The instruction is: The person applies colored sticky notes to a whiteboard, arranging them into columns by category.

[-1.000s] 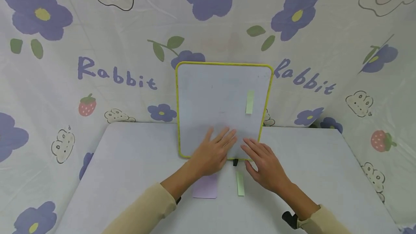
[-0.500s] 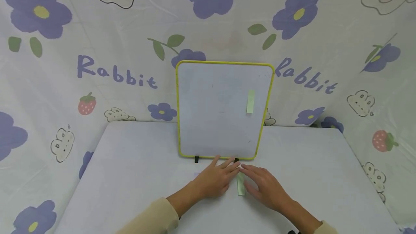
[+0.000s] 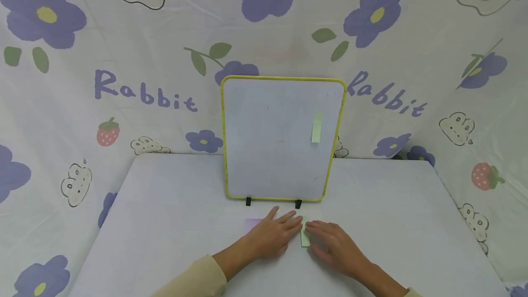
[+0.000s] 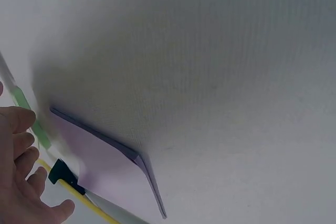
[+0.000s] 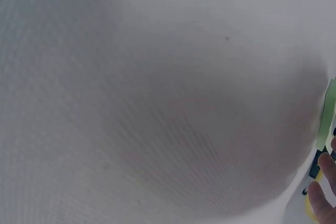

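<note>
Fingers (image 3: 292, 224) of left hand (image 3: 271, 237), right hand (image 3: 340, 247) relaxed, empty, beside green pad (image 3: 305, 241); white table (image 3: 181, 210), floral cloth (image 3: 165, 45) behind.

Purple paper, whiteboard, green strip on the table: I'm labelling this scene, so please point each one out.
Purple paper (image 4: 114, 167): left wrist view, middle of its upper face.
Whiteboard (image 3: 280, 143): head view, middle of its writing surface.
Green strip on the table (image 3: 305, 240): head view, its near part.
</note>
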Demonstrator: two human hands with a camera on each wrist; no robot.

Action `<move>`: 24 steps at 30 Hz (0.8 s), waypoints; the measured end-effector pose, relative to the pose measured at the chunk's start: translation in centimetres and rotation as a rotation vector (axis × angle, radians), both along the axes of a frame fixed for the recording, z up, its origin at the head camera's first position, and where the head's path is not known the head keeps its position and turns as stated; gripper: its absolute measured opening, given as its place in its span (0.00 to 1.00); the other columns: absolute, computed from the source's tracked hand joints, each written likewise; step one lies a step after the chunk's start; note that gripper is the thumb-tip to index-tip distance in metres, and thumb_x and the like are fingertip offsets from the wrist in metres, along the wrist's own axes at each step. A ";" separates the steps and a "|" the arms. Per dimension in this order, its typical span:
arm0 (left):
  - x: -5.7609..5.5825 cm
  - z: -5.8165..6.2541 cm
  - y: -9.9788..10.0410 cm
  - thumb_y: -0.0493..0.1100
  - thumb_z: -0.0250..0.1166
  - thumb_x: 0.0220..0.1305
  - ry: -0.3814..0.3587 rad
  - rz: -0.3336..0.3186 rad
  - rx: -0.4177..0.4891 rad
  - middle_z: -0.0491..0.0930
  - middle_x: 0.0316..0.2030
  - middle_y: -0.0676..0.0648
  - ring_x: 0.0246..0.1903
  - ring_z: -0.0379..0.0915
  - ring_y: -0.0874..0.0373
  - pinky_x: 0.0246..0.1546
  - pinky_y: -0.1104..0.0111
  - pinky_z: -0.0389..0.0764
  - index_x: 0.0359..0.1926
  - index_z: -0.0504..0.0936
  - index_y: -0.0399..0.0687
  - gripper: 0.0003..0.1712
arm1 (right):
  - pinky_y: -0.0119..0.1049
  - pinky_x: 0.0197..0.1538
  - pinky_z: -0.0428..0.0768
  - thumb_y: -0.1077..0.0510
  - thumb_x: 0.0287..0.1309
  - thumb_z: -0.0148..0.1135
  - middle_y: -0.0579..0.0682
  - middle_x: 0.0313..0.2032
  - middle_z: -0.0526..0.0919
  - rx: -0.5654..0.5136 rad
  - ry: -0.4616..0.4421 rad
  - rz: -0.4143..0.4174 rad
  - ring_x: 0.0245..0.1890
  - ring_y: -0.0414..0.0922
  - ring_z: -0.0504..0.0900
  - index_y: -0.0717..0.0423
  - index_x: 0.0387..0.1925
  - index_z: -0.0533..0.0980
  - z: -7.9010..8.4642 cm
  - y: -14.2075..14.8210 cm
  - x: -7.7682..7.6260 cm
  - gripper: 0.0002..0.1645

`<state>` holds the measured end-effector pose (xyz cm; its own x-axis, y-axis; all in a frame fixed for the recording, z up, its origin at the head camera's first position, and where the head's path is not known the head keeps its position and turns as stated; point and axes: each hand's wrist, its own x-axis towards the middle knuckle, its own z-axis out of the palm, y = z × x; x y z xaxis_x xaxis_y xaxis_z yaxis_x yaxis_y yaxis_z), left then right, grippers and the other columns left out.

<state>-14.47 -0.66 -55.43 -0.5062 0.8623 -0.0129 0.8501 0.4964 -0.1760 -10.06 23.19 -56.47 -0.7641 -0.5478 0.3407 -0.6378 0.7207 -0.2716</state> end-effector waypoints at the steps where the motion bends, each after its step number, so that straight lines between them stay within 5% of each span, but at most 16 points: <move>1: 0.0 0.0 0.0 0.54 0.58 0.70 -0.006 -0.002 -0.001 0.61 0.74 0.54 0.73 0.54 0.58 0.67 0.49 0.63 0.73 0.67 0.55 0.32 | 0.47 0.54 0.78 0.55 0.47 0.78 0.50 0.55 0.83 0.007 -0.002 0.001 0.57 0.48 0.80 0.57 0.52 0.82 -0.1 0.0 0.0 0.28; 24: 0.2 -0.1 0.3 0.53 0.55 0.72 -0.052 0.018 -0.050 0.60 0.74 0.56 0.72 0.56 0.60 0.67 0.50 0.64 0.75 0.63 0.55 0.33 | 0.48 0.54 0.77 0.58 0.48 0.76 0.50 0.54 0.84 0.043 0.054 0.069 0.56 0.49 0.81 0.54 0.45 0.85 -0.9 0.1 -0.1 0.19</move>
